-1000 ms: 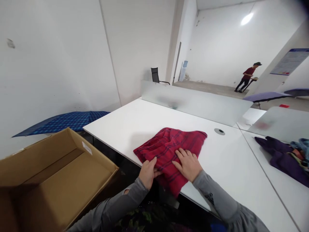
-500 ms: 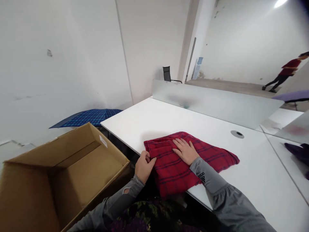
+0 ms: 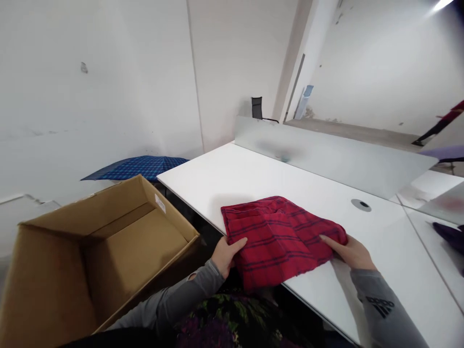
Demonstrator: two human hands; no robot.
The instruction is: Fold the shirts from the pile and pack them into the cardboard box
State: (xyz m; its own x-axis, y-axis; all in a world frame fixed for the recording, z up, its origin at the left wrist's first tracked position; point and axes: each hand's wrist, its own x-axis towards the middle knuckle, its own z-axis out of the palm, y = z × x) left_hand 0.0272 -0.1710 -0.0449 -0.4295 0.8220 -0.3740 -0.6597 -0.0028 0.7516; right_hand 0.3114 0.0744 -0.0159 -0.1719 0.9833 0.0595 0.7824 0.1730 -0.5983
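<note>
A folded red plaid cloth with dark blue stripes lies on the white table, its near part hanging past the front edge. My left hand grips the cloth's left edge, thumb on top and fingers tucked beneath. At the right end my right hand pinches the cloth the same way, its fingers hidden under the fabric. Whether the cloth is a garment I cannot tell.
An open cardboard box stands at the left, close to my left forearm. Behind it rests a blue checked umbrella. A frosted divider runs along the table's far side. A person is at the far right.
My right hand has gone from lying flat on the cloth's middle to gripping its right end, and that end has drawn in. The left hand still holds the left edge.
</note>
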